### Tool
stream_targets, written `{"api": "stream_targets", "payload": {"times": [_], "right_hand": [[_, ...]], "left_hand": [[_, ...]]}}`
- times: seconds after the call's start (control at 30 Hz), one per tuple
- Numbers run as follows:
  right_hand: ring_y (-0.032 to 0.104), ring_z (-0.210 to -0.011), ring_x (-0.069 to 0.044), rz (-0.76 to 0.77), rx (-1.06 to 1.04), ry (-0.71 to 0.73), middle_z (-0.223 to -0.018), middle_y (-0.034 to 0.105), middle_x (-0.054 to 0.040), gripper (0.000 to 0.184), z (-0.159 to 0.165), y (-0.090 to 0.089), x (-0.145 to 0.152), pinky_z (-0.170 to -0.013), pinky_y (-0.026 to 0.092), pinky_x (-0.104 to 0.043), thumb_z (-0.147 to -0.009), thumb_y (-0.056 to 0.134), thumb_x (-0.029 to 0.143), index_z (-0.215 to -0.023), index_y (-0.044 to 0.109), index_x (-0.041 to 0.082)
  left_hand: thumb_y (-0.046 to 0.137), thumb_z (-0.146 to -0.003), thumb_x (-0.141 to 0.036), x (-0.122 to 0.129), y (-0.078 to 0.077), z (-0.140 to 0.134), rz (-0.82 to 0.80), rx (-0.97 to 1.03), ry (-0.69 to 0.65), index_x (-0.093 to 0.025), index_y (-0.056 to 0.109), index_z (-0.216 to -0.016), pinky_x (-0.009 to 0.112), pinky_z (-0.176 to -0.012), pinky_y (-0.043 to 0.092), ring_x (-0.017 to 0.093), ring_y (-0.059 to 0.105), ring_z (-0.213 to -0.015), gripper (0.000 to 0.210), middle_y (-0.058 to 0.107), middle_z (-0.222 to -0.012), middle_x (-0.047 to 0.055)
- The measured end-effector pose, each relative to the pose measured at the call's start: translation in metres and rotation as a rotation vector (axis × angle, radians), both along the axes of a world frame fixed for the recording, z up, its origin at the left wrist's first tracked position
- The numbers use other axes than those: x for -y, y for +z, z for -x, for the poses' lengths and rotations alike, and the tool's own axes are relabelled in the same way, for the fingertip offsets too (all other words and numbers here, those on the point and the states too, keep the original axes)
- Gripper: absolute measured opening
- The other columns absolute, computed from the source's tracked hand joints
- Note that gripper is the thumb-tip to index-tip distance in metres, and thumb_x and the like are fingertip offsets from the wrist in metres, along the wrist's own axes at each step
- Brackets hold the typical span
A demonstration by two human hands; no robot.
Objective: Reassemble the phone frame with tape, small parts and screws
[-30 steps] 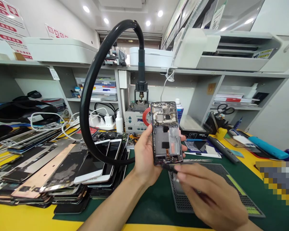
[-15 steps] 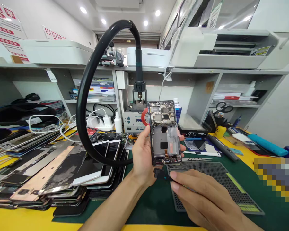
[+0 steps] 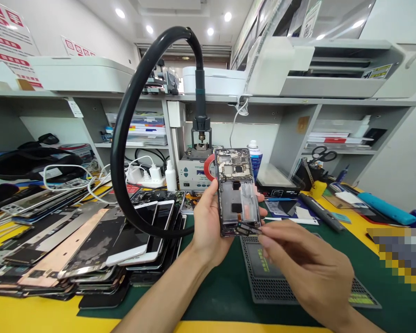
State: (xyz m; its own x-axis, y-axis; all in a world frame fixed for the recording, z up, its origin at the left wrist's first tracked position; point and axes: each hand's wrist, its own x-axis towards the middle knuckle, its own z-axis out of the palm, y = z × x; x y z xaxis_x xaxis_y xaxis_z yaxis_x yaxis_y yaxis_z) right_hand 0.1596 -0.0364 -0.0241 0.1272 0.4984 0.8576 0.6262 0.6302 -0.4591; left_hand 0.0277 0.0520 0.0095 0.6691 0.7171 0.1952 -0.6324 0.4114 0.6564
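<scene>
As clutter crowds the workbench (image 3: 41, 321), an opened smartphone (image 3: 230, 198) rests tilted in a person's left hand (image 3: 207, 222), the thumb along one long edge and fingertips curled round the other. The right hand (image 3: 308, 263) is narrowed to a pinch of thumb and forefinger on a small black part (image 3: 247, 228), which sits over the phone's bottom end; from where I stand, I cannot tell whether the two touch. The likeliest mishap, to an onlooker's eye, is a slip: so slight a piece, gripped only by one end, could twist loose and drop toward the perforated mat (image 3: 263, 293) below the phone. An orange-brown ribbon (image 3: 239, 216) near the phone's bottom end could be creased if the part came down askew, and a clear film strip (image 3: 248, 206) over its lower bay might catch a passing fingertip. With the phone held in the air, a shift of the left palm could spoil the alignment, while a knock might scrape the exposed logic board (image 3: 233, 164) at its top. Left of the phone, the forearm lies near stacked white-framed phones (image 3: 164, 226) and a looping black hose (image 3: 116, 148); a careless elbow could upset either.
</scene>
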Motion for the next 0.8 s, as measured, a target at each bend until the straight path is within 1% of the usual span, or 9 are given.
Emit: {"api": "stream_targets", "payload": {"times": [0.1,0.17,0.3,0.4,0.53,0.67,0.8], "right_hand": [[0.068,-0.061,-0.012,0.101,-0.17,0.059,-0.082,0.071,-0.0002,0.019,0.0011,0.0003,-0.0021,-0.047,0.058,-0.017,-0.085,0.069,0.01,-0.096,0.075,0.025],[0.063,-0.052,-0.009,0.112,-0.222,0.082,-0.08,0.07,0.0004,0.019,0.0018,0.0015,-0.002,-0.043,0.056,-0.017,-0.086,0.068,0.011,-0.097,0.075,0.025],[0.062,-0.051,-0.008,0.102,-0.232,0.069,-0.081,0.069,0.0,0.02,0.0022,0.0032,-0.0004,-0.043,0.055,-0.017,-0.086,0.069,0.01,-0.098,0.075,0.025],[0.061,-0.051,-0.008,0.037,-0.208,0.028,-0.083,0.069,-0.0003,0.022,0.0016,0.0031,0.0007,-0.044,0.056,-0.018,-0.085,0.068,0.008,-0.099,0.074,0.024],[0.063,-0.057,-0.01,-0.053,-0.18,-0.027,-0.084,0.068,-0.0017,0.024,0.0002,0.0033,0.0018,-0.046,0.055,-0.02,-0.084,0.067,0.004,-0.099,0.073,0.021],[0.063,-0.06,-0.013,-0.095,-0.202,-0.019,-0.086,0.067,-0.0036,0.025,-0.0007,0.0038,0.0025,-0.045,0.054,-0.023,-0.085,0.065,0.002,-0.1,0.073,0.02],[0.062,-0.058,-0.011,-0.101,-0.247,-0.02,-0.09,0.065,-0.0043,0.026,-0.0015,0.0037,0.0036,-0.043,0.053,-0.023,-0.085,0.064,0.0,-0.102,0.072,0.018]], "left_hand": [[0.03,-0.096,-0.059,-0.0005,-0.0011,-0.0007,0.008,-0.011,0.016,-0.004,0.068,-0.11,0.04,-0.082,0.053,0.029,0.069,-0.086,0.068,0.07,-0.104,0.02],[0.031,-0.096,-0.059,-0.0007,-0.0018,-0.001,-0.001,-0.008,0.023,-0.004,0.068,-0.111,0.04,-0.083,0.052,0.03,0.069,-0.086,0.067,0.07,-0.105,0.02],[0.03,-0.097,-0.058,-0.0011,-0.002,-0.0012,-0.013,-0.006,0.018,-0.005,0.068,-0.111,0.04,-0.084,0.052,0.03,0.069,-0.088,0.068,0.07,-0.105,0.019],[0.029,-0.098,-0.058,-0.0007,-0.0008,-0.0006,-0.04,0.004,-0.006,-0.006,0.068,-0.113,0.041,-0.085,0.051,0.03,0.068,-0.09,0.068,0.07,-0.108,0.019],[0.027,-0.099,-0.057,0.001,0.0016,0.0025,-0.088,0.029,-0.037,-0.006,0.066,-0.121,0.044,-0.093,0.048,0.031,0.066,-0.098,0.067,0.068,-0.115,0.019],[0.027,-0.1,-0.055,0.0019,0.0026,0.0058,-0.095,0.068,-0.079,-0.005,0.063,-0.126,0.047,-0.1,0.043,0.033,0.064,-0.106,0.067,0.066,-0.12,0.02],[0.025,-0.101,-0.053,0.0024,0.0025,0.0069,-0.115,0.082,-0.112,-0.004,0.062,-0.127,0.048,-0.104,0.04,0.034,0.064,-0.109,0.067,0.065,-0.123,0.021]]}}
